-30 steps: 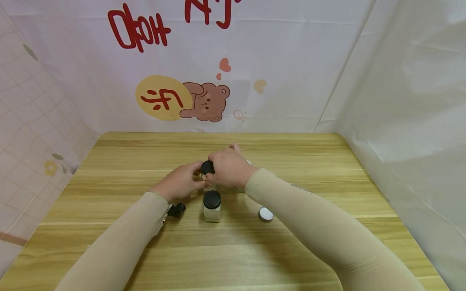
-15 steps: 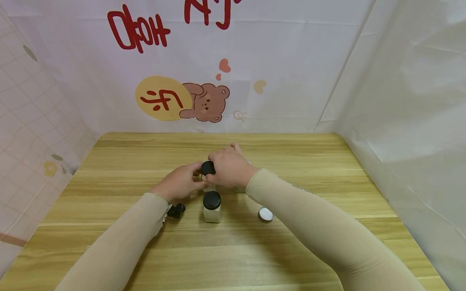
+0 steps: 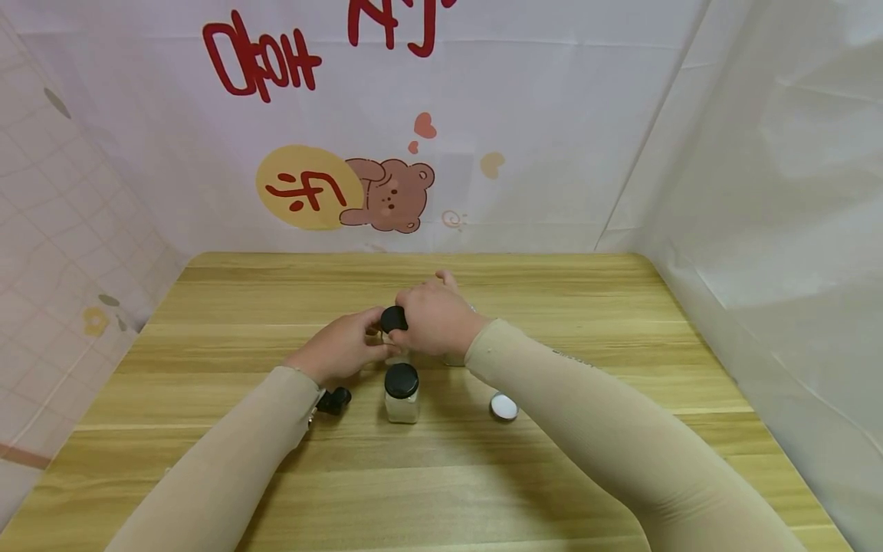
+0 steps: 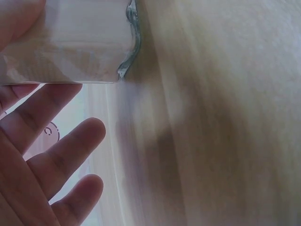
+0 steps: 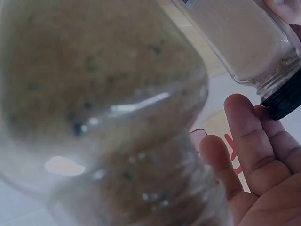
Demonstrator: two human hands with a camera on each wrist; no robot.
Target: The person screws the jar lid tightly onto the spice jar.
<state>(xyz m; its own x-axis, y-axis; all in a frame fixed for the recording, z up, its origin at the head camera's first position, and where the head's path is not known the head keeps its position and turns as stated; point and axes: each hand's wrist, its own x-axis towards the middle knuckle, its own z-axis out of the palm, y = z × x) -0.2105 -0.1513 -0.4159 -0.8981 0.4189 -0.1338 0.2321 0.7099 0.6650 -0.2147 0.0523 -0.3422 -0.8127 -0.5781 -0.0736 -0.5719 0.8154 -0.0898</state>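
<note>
My left hand (image 3: 345, 345) holds the body of the held jar (image 4: 70, 42) between thumb and forefingers; the ring and little fingers stand extended and apart from the glass. My right hand (image 3: 438, 318) pinches the black cap (image 3: 394, 317) at its rim, thumb on the near side, with other fingers held out loosely. The held jar lies between my two hands, near the middle of the tabletop (image 3: 441, 491), its cap seated on the neck; whether its base touches the wood I cannot tell. Its contents are pale. Directly nearer to me, the front jar (image 3: 403, 408) stands upright, also black-capped and pale within. Beside my right hand, and largely hidden by it in the head view, is the open jar (image 5: 103, 70), its threaded neck bare, its brownish contents flecked with dark specks. A lid (image 3: 504, 406) lies below my right forearm, white inner face upward. Beige sleeves (image 3: 566, 391) cover both my arms. Behind the tabletop hangs a white sheet (image 3: 552, 115) printed with a bear (image 3: 396, 195) and red characters.
</note>
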